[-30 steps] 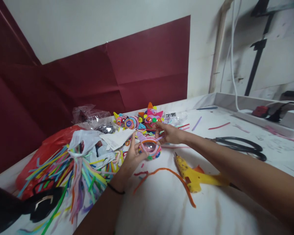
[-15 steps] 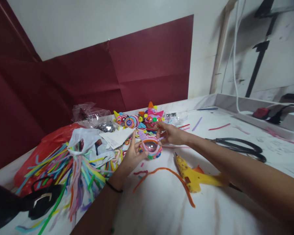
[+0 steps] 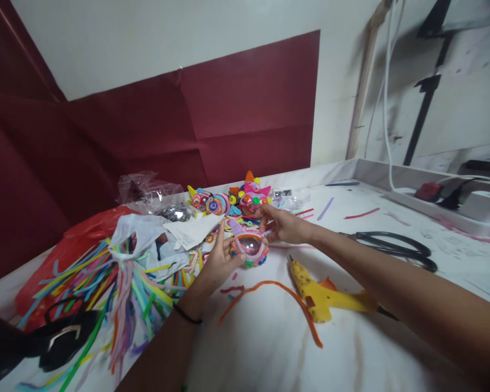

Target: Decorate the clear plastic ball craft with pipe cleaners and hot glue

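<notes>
Both hands meet over one small craft piece, a clear dome wrapped in coiled pipe cleaners (image 3: 249, 247), which sits low over the white table (image 3: 269, 348), between the two palms. The left hand (image 3: 217, 261) cups its near left side, thumb and fingers curved against the coiled rim, index finger pointing up. The right hand (image 3: 283, 226) comes in from the far right side and pinches a short lilac pipe cleaner end (image 3: 265, 232) at the dome's upper edge between thumb and fingertips.

Just beyond the right hand stand several finished pipe cleaner figures (image 3: 245, 198) in a row, bright with spikes and spirals. To the left of the left hand lies a white plastic bag (image 3: 142, 234) spilling a heap of loose coloured pipe cleaners (image 3: 118, 283), with a red plastic bag (image 3: 73, 245) behind it. Near the left wrist an orange pipe cleaner (image 3: 277, 294) curves across the table. Under the right forearm, close beside it, lies a yellow glue gun (image 3: 326, 294). Further off to the right of that arm rest black scissors (image 3: 396, 247). A black band (image 3: 187, 314) circles the left wrist.
</notes>
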The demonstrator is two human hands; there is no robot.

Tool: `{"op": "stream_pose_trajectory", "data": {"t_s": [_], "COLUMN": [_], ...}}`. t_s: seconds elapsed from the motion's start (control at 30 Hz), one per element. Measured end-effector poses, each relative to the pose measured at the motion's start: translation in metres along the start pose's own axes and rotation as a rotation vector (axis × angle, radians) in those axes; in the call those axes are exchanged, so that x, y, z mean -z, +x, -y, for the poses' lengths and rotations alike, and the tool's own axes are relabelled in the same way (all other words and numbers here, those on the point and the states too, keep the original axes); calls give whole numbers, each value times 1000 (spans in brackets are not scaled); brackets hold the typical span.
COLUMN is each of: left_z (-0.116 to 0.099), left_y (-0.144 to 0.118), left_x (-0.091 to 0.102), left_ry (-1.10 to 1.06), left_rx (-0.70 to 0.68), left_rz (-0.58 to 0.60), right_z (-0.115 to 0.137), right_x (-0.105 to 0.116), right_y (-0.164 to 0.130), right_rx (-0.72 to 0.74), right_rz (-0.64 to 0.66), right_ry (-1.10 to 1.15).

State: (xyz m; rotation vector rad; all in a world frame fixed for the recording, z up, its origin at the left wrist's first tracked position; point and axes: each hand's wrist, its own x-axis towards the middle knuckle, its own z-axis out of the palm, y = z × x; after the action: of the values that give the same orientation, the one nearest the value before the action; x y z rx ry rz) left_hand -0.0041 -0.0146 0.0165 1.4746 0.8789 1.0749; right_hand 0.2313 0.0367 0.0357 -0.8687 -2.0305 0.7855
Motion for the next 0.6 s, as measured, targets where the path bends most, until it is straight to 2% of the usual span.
{"op": "stream_pose_trajectory", "data": {"t_s": [0.6], "left_z": [3], "left_y": [1], "left_x": [2], "left_ry": [3], "left_rx": [7], "left_rz": [-3], "right_z": [12], "right_x": [2], "right_y": [-2], "right_rx": [-41], "right_rz": [29], "right_ry": [13]}}
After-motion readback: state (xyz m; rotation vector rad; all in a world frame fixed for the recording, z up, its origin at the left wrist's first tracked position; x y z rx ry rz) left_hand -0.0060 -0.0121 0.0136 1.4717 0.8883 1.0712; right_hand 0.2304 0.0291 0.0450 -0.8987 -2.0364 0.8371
